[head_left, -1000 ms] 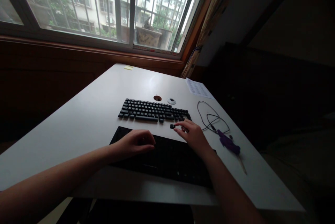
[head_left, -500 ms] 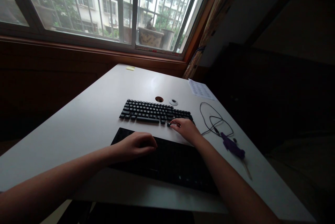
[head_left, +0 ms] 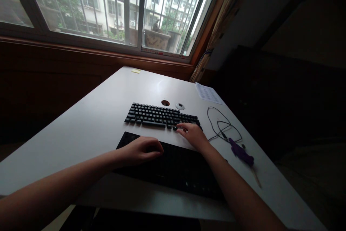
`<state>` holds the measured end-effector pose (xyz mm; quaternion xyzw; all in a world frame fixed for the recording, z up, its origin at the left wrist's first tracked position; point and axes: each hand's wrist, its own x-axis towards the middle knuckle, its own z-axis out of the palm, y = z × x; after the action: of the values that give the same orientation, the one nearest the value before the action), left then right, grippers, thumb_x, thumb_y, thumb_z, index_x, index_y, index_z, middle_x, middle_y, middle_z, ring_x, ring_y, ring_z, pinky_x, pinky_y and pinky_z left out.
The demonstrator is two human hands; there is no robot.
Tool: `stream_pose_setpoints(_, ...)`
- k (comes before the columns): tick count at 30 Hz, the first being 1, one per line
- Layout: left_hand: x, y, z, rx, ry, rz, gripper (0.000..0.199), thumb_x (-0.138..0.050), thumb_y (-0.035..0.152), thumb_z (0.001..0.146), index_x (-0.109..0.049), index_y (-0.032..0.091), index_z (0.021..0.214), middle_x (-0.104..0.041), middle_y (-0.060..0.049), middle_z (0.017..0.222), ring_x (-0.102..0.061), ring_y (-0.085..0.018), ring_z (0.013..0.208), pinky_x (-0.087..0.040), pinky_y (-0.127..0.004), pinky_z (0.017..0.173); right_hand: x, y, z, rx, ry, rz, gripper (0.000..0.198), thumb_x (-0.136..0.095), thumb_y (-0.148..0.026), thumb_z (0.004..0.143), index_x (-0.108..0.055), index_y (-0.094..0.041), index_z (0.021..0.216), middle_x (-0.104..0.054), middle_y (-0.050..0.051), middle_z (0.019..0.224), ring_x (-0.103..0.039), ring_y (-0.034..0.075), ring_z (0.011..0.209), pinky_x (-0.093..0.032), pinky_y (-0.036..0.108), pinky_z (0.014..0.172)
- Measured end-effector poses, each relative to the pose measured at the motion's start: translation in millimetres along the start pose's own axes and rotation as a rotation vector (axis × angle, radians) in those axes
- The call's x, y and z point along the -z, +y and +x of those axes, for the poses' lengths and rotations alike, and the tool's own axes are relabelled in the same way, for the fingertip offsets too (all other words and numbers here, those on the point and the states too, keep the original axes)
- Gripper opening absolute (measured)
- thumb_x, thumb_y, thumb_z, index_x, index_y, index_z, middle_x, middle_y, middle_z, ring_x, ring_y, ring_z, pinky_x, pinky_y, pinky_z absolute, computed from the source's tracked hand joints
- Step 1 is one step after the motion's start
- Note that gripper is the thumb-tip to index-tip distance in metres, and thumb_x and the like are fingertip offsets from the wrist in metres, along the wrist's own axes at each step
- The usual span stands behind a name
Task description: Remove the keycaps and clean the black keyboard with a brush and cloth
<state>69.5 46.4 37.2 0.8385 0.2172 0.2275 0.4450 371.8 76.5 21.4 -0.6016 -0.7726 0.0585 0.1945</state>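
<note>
Black keycaps (head_left: 151,115) lie on the white table, set out in rows in the pattern of a keyboard. At the front row of them, my right hand (head_left: 190,133) has its thumb and fingers pinched at a small black keycap (head_left: 175,128). Nearer to me lies a long, dark, flat keyboard base (head_left: 178,168); its surface is too dark to make out in detail. My left hand (head_left: 143,149) rests on its upper left part, fingers curled down toward the thumb. Whatever may be in those fingers is hidden.
Right of the keycaps are a looped black cable (head_left: 216,124) and a purple tool (head_left: 242,152) with a thin pale tip. Behind are a round table hole (head_left: 165,103), a white ring (head_left: 180,106), a printed sheet (head_left: 208,93) and a yellow note (head_left: 136,71).
The whole view has shifted slightly. Both hands keep nearly the same places, the right at the front row of keycaps and the left on the dark base.
</note>
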Motion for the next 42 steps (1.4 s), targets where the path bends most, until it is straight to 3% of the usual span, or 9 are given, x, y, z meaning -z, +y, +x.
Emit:
stream_pose_setpoints(6, 1, 1, 0, 0.029, 0.013, -0.075, 0.02, -0.062, 0.032, 0.096, -0.072, 0.016, 0.102, -0.073, -0.006, 0.098, -0.067, -0.018, 0.089, -0.051, -0.028, 0.082, 1, 2, -12, 0.093, 0.054, -0.046, 0.026, -0.062, -0.021, 0.093, -0.074, -0.025, 0.115, -0.07, 0.004, 0.107, -0.071, 0.017, 0.088, -0.057, 0.031, 0.086)
stream_pose_setpoints(13, 1, -2, 0, 0.041, 0.014, -0.094, 0.021, -0.063, 0.034, 0.096, -0.072, 0.017, 0.102, -0.073, -0.006, 0.098, -0.066, -0.019, 0.091, -0.05, -0.029, 0.085, -2, -5, -22, 0.214, 0.005, -0.152, 0.042, -0.06, -0.014, 0.09, -0.067, -0.028, 0.13, -0.063, 0.005, 0.133, -0.07, 0.019, 0.103, -0.059, 0.034, 0.091)
stream_pose_setpoints(42, 2, 0, -1, 0.032, -0.005, -0.109, 0.021, -0.063, 0.035, 0.096, -0.071, 0.017, 0.103, -0.073, -0.006, 0.099, -0.066, -0.019, 0.091, -0.052, -0.029, 0.084, -6, -12, -18, 0.217, -0.019, -0.161, 0.041, -0.057, -0.014, 0.092, -0.066, -0.024, 0.132, -0.064, 0.007, 0.134, -0.069, 0.022, 0.108, -0.06, 0.035, 0.091)
